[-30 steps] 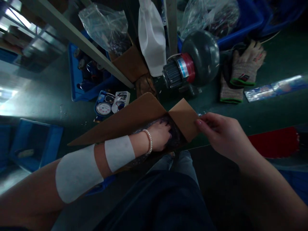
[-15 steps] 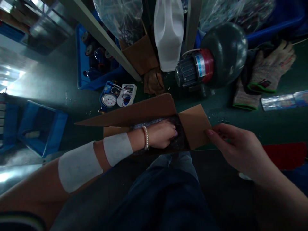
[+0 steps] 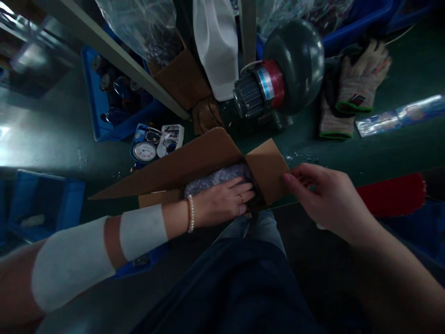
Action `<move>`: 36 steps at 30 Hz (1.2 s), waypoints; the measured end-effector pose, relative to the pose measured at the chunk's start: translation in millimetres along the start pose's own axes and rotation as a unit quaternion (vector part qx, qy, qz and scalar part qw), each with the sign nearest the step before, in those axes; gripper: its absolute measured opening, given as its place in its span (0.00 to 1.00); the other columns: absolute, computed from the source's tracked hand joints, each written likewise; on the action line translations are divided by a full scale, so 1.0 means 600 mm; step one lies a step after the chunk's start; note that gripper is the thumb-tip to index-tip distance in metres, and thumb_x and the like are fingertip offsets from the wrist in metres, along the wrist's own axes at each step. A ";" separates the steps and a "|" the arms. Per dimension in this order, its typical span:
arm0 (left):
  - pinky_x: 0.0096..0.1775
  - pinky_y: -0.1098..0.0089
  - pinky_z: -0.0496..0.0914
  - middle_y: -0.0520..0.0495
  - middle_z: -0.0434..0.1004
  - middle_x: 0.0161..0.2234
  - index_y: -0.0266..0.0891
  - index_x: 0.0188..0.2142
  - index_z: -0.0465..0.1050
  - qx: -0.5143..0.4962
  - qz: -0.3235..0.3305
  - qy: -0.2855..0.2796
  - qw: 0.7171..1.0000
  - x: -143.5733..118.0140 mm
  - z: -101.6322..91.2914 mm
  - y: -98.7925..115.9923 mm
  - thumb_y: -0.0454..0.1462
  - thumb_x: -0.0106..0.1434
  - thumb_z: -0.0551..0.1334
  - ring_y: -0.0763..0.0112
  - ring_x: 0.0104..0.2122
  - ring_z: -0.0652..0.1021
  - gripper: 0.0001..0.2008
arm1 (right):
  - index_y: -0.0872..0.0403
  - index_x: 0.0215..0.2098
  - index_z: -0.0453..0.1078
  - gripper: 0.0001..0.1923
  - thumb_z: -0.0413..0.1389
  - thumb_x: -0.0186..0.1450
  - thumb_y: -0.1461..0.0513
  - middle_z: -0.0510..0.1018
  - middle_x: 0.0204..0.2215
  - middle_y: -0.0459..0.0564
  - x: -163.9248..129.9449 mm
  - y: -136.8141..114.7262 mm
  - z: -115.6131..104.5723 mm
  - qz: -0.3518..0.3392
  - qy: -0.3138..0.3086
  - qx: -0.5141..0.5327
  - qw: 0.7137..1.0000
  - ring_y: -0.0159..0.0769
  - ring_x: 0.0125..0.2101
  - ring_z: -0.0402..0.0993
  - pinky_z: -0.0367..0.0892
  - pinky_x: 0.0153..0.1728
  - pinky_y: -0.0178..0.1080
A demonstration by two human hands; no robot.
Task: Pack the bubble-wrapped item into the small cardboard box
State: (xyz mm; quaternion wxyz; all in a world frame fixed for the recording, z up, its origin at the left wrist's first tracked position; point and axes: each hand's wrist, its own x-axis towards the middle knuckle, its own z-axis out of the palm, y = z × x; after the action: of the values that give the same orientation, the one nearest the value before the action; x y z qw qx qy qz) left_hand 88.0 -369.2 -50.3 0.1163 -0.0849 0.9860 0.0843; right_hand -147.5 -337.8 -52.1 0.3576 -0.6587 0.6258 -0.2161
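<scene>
A cardboard box (image 3: 184,160) with its flaps up sits at the near edge of the green table. Inside it lies a bundle in bubble wrap (image 3: 215,178); what the wrap covers is hidden. My left hand (image 3: 222,200), with a bead bracelet at the wrist, rests on the bundle with fingers stretched out. At the box's right end, my right hand (image 3: 321,190) pinches the edge of the short flap (image 3: 267,171) between thumb and fingers.
Behind the box stand a grey rounded machine (image 3: 294,67), a white plastic jug (image 3: 217,51) and an opened blue meter (image 3: 144,150). Work gloves (image 3: 358,83) and a shiny packet strip (image 3: 399,115) lie right. Blue crates (image 3: 93,106) are at left; a red pad (image 3: 392,195) is at right.
My left hand has gone from curled inside the box to lying flat on the bubble wrap. My right hand keeps its pinch on the flap. The whole view has shifted.
</scene>
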 end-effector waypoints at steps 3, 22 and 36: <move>0.62 0.59 0.50 0.45 0.75 0.40 0.39 0.34 0.73 0.002 0.040 -0.017 0.999 -0.027 -0.015 0.004 0.31 0.65 0.51 0.66 0.51 0.69 0.12 | 0.54 0.27 0.67 0.15 0.49 0.65 0.54 0.71 0.22 0.46 -0.001 -0.002 0.002 -0.004 0.005 0.005 1.000 0.30 0.22 0.65 0.55 0.22 0.34; 0.38 0.56 0.57 0.40 0.73 0.31 0.33 0.29 0.73 -0.050 -0.268 -0.099 0.957 0.078 0.014 -0.008 0.31 0.62 0.51 0.55 0.37 0.71 0.12 | 0.54 0.24 0.64 0.15 0.50 0.65 0.55 0.67 0.20 0.44 0.002 -0.004 -0.004 0.003 -0.015 -0.011 1.000 0.28 0.21 0.61 0.52 0.22 0.34; 0.61 0.55 0.54 0.48 0.70 0.52 0.37 0.33 0.73 -0.031 -0.064 0.079 0.994 -0.045 -0.016 0.008 0.34 0.61 0.58 0.63 0.54 0.66 0.06 | 0.55 0.25 0.63 0.14 0.49 0.66 0.57 0.68 0.21 0.45 0.004 0.002 -0.005 -0.024 -0.022 0.005 0.999 0.29 0.23 0.62 0.52 0.24 0.34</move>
State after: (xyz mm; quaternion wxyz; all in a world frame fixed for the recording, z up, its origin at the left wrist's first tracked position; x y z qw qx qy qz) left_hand 110.7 -362.2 -34.1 0.0409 -0.1581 0.9815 0.0998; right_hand -150.1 -340.4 -51.4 0.3693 -0.6761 0.6009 -0.2133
